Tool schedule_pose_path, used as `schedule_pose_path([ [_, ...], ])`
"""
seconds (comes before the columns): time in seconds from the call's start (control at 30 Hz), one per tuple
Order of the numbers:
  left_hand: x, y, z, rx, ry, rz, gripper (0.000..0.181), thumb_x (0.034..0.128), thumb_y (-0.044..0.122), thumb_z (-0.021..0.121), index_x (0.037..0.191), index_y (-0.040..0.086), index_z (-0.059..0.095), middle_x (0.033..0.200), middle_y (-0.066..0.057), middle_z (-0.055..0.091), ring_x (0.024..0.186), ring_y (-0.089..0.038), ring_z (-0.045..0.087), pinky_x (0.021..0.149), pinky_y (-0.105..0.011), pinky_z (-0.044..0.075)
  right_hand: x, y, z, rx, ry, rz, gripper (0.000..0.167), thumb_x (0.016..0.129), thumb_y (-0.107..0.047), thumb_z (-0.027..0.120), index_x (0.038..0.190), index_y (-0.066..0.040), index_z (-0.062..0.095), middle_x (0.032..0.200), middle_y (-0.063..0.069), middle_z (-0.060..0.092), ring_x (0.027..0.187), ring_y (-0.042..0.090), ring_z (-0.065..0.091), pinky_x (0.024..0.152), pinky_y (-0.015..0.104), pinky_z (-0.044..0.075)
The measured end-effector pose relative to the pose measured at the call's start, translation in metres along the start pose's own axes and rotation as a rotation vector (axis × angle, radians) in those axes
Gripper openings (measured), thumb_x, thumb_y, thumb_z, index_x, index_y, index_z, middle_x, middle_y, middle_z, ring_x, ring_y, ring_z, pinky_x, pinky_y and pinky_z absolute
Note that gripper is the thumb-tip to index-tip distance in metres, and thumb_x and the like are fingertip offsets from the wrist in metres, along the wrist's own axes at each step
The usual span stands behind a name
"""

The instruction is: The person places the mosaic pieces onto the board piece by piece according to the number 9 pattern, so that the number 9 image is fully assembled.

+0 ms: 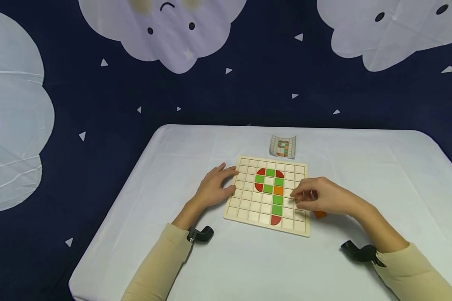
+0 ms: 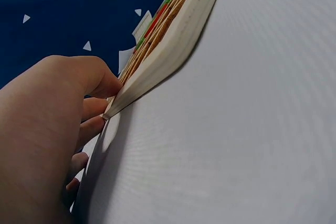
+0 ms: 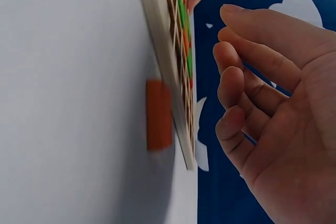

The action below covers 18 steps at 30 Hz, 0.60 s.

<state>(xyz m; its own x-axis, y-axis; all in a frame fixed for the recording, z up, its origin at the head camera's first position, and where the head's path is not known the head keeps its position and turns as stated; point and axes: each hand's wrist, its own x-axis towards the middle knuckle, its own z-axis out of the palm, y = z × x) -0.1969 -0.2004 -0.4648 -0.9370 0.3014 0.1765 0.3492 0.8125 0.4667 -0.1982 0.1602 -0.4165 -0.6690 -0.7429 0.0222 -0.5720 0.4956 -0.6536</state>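
Observation:
A light wooden grid board (image 1: 248, 205) lies on the table, with green squares (image 1: 277, 200), red rounded pieces (image 1: 276, 220) and one orange square (image 1: 278, 190) set in its cells. The left hand (image 1: 215, 186) touches the board's left rim with thumb and fingertips, also seen at the board's edge in the left wrist view. Over the board's right side hovers the right hand (image 1: 318, 195), fingers loosely bent. The right wrist view shows nothing between its thumb and fingers. Partly beneath that hand, an orange block (image 3: 159, 115) rests beside the board's right edge.
Just behind the board stands a small curled card (image 1: 283, 146) printed with a similar coloured grid pattern. A white cloth (image 1: 248, 267) covers the table. Dark blue fabric with clouds (image 1: 263, 83) hangs behind it. Black wrist devices (image 1: 201, 235) stick out from both sleeves.

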Motion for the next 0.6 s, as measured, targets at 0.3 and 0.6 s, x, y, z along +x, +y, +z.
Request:
schedule_pose_path([
  [0.3, -0.002, 0.0, 0.001, 0.002, 0.008, 0.009, 0.048, 0.0865, 0.035, 0.058, 0.133, 0.023, 0.058, 0.144, 0.012, 0.045, 0.142, -0.016, 0.022, 0.115, -0.036, 0.015, -0.021, 0.014, -0.01, -0.042, 0.029, 0.074, 0.025, 0.083, -0.028, 0.076, 0.107, -0.025, 0.072, 0.091, -0.013, 0.064, 0.069, 0.011, 0.053, 0.059, 0.024, 0.046],
  [0.6, -0.001, 0.0, 0.002, 0.006, 0.012, 0.004, 0.048, 0.0859, 0.036, 0.058, 0.133, 0.025, 0.058, 0.144, 0.013, 0.045, 0.142, -0.017, 0.022, 0.115, -0.038, 0.016, -0.042, 0.028, -0.021, -0.09, 0.093, 0.108, 0.025, 0.081, -0.03, 0.078, 0.105, -0.025, 0.072, 0.088, -0.015, 0.062, 0.066, 0.009, 0.052, 0.057, 0.024, 0.046],
])
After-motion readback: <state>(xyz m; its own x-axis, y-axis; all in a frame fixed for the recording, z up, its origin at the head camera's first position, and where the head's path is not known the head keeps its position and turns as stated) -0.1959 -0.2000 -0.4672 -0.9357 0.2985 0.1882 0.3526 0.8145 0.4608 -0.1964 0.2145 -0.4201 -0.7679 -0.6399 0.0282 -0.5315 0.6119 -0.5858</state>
